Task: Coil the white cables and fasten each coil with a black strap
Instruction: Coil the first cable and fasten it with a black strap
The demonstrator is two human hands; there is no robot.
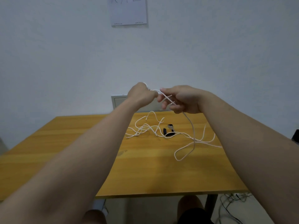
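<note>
Both hands are raised above the far edge of the wooden table (pixel 64 143). My left hand (pixel 140 94) is a closed fist gripping one end of a white cable (pixel 191 126). My right hand (pixel 179 99) holds the same cable, which crosses its curled fingers and hangs down to a loop on the table. A second white cable (pixel 145 127) lies tangled on the table at the far middle. Two black straps (pixel 168 130) lie beside it, one under a cable strand.
A grey panel (pixel 118 101) is on the wall behind the table, and a paper sheet (pixel 128 12) hangs higher up. Dark cables (pixel 231 201) lie on the floor at the right. My knees show under the table's near edge.
</note>
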